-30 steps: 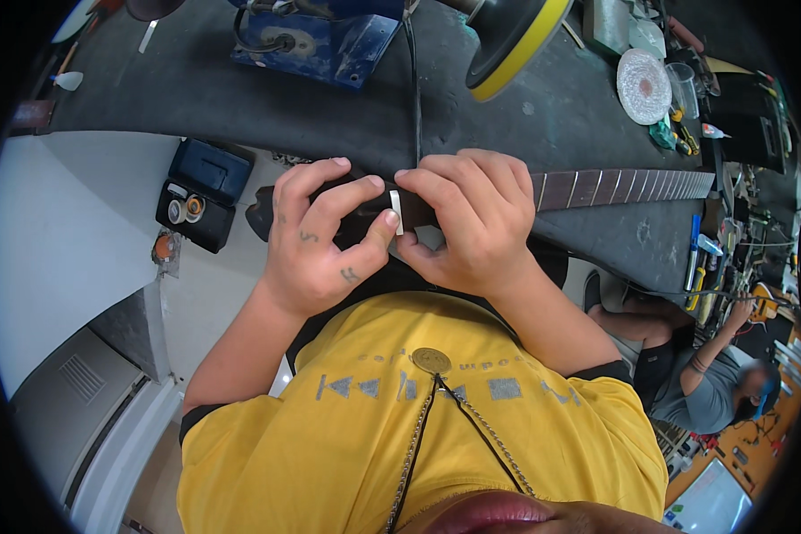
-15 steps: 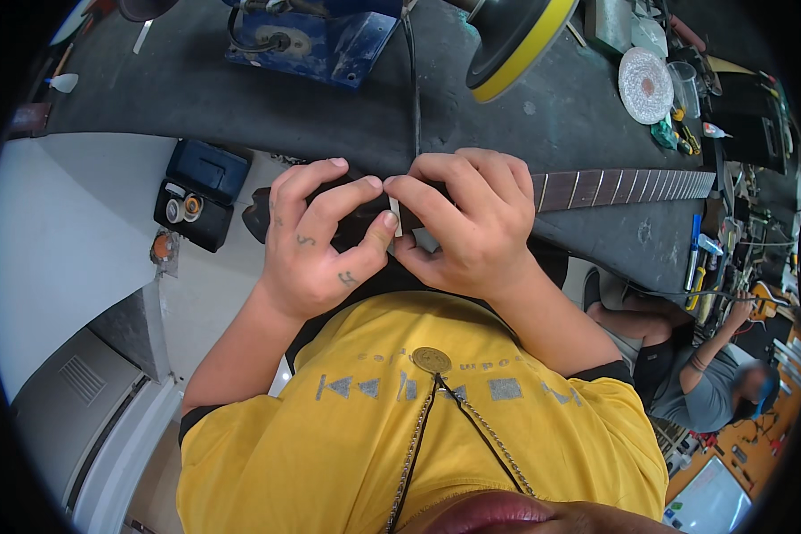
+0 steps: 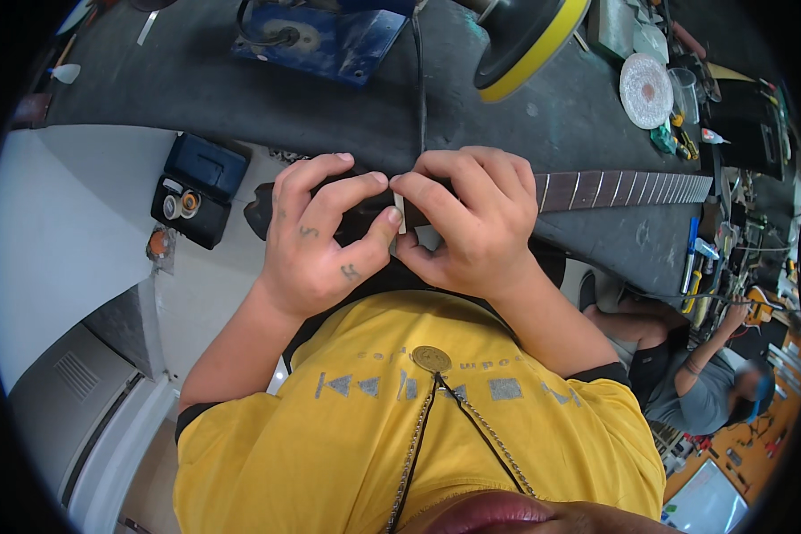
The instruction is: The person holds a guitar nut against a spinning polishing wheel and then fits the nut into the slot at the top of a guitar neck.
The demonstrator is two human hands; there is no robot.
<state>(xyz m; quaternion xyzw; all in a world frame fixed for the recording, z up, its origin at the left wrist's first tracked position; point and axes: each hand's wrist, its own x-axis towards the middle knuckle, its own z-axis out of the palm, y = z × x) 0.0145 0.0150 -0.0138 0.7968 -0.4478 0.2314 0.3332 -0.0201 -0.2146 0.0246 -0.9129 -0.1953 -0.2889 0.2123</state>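
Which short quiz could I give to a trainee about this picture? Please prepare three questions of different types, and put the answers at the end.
1. Which thing is at the fingers, between the left hand and the right hand?
A) a pair of scissors
B) a small pale strip
C) a paintbrush

2. True or false: the fretted neck can be seen to the right of the right hand.

3. What colour is the band around the edge of the large round wheel near the top of the picture?

Key: 1. B; 2. True; 3. Yellow.
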